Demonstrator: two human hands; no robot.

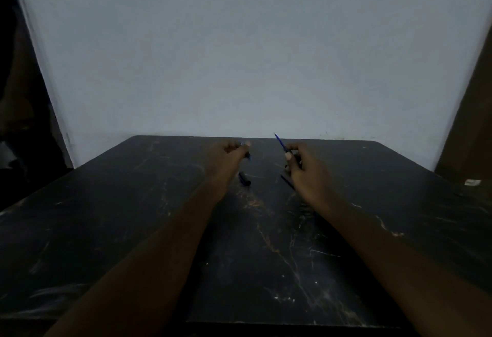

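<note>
**Pen in pieces, refill in hand**

We judge the pen work to be about midway: the parts are apart and none is joined. Our right hand (pixel 300 166) pinches the blue refill (pixel 279 141) between thumb and curled fingers, its tip slanting up towards the wall. Our left hand (pixel 230 154) curls its fingers round a small dark pen part (pixel 247 155), held just above the worktop (pixel 133 217). A black cap-like piece (pixel 244 179) lies on the worktop between the hands, and a dark slim piece (pixel 287 181) lies half hidden under the right hand. We cannot tell whether we are dismantling or refitting. No box, cup or tray shows. The only hollow things are the pen pieces, and the dim light hides their insides.
</note>
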